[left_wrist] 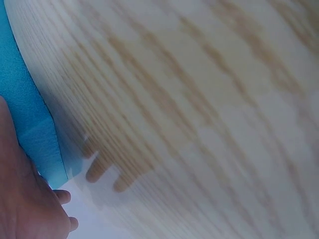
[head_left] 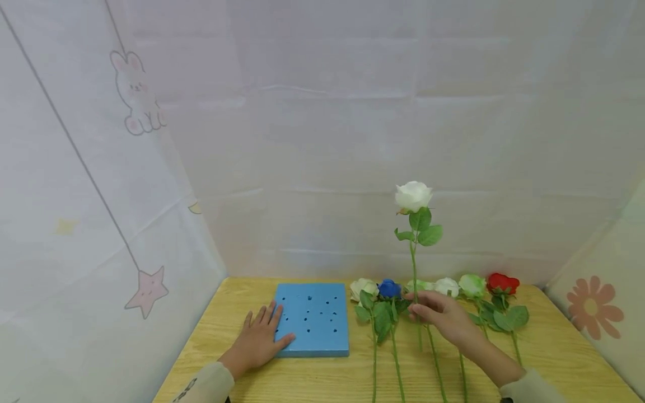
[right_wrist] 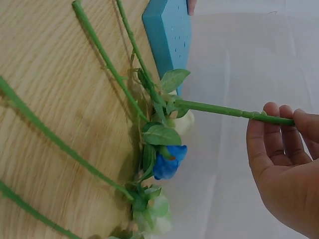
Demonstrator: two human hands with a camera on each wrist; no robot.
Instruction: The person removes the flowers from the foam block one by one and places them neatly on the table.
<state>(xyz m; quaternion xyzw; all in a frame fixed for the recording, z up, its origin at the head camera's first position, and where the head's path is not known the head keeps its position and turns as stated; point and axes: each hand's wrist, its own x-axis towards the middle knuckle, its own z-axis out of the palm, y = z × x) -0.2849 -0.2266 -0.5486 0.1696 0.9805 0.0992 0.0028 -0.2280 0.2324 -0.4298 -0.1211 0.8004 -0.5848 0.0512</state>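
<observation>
My right hand (head_left: 428, 310) pinches the green stem (right_wrist: 219, 109) of a white rose (head_left: 413, 195) and holds it upright above the wooden table (head_left: 554, 347). The fingertips (right_wrist: 279, 117) curl round that stem in the right wrist view. A blue foam block (head_left: 312, 318) with several small holes lies at the left. My left hand (head_left: 262, 336) rests flat on the block's left edge, fingers spread. In the left wrist view, the palm (left_wrist: 25, 199) lies against the blue foam (left_wrist: 25, 109).
Several roses lie in a row on the table: a cream one (head_left: 363, 287), a blue one (head_left: 389, 289), a pale green one (head_left: 472, 285) and a red one (head_left: 501, 283), stems toward me. White cloth walls with a rabbit print (head_left: 135, 92) enclose the table.
</observation>
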